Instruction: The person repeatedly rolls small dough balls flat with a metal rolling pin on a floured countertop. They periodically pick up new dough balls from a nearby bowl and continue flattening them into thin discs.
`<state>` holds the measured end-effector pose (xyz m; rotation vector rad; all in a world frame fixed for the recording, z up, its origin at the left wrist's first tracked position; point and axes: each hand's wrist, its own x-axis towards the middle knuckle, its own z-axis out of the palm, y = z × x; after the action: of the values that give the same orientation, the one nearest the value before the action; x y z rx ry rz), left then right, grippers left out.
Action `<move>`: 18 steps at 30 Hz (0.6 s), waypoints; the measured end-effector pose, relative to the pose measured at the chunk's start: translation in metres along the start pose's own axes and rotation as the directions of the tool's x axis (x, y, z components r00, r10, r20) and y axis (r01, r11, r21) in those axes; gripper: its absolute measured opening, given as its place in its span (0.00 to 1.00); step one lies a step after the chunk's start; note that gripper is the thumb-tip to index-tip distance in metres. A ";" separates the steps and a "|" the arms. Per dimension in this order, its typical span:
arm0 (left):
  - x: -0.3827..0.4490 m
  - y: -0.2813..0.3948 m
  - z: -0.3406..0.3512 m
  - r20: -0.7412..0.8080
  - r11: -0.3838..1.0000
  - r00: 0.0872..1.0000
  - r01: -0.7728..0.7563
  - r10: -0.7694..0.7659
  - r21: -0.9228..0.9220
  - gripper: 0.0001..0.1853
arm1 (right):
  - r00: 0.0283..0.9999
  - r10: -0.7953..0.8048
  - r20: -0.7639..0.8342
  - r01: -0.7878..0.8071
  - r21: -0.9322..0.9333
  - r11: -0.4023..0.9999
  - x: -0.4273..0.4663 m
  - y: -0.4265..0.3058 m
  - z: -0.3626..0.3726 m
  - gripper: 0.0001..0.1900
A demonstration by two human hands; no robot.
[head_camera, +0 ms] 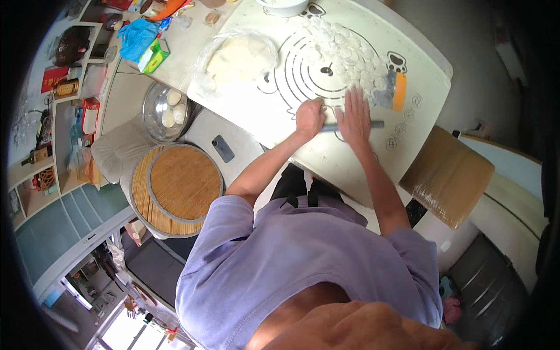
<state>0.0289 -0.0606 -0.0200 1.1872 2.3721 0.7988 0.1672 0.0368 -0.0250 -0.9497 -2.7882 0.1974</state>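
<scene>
My left hand (310, 116) is curled, its fingertips at the edge of a small pale piece of dough (330, 114) between my hands. My right hand (353, 117) lies flat, palm down, across a grey rolling pin (377, 124), with its fingers stretched out. Both hands are over a white pastry mat (306, 151) printed with dark rings. Past my right hand, many small floured dough discs (345, 52) are spread out. A dough scraper with an orange handle (399, 92) lies beside them. To the left, a large mass of dough (238, 57) rests in clear plastic.
A white bowl (284, 6) stands at the far edge. Left of the table are a metal bowl (151, 111) with several dough balls (174, 97), a phone (223, 148) and round bamboo trays (186, 181). On the right is a cardboard box (446, 175).
</scene>
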 end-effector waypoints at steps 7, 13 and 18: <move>-0.022 -0.011 0.006 -0.053 0.947 0.987 0.130 -0.152 -0.293 0.10 | 0.999 -0.030 -0.015 0.029 -0.049 0.998 -0.036 -0.003 -0.003 0.35; -0.013 -0.005 0.006 -0.220 0.992 0.975 -0.008 -0.021 -0.129 0.05 | 0.997 -0.018 -0.069 0.020 0.036 0.999 0.006 -0.007 -0.002 0.34; -0.001 -0.058 -0.035 0.072 0.481 0.819 0.402 -0.569 -0.779 0.08 | 0.997 -0.059 -0.057 0.063 0.058 0.996 -0.066 -0.004 -0.002 0.32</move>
<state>-0.0244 -0.1004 -0.0297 0.0389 1.9251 1.5338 0.2164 -0.0066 -0.0310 -0.8420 -2.7401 0.2397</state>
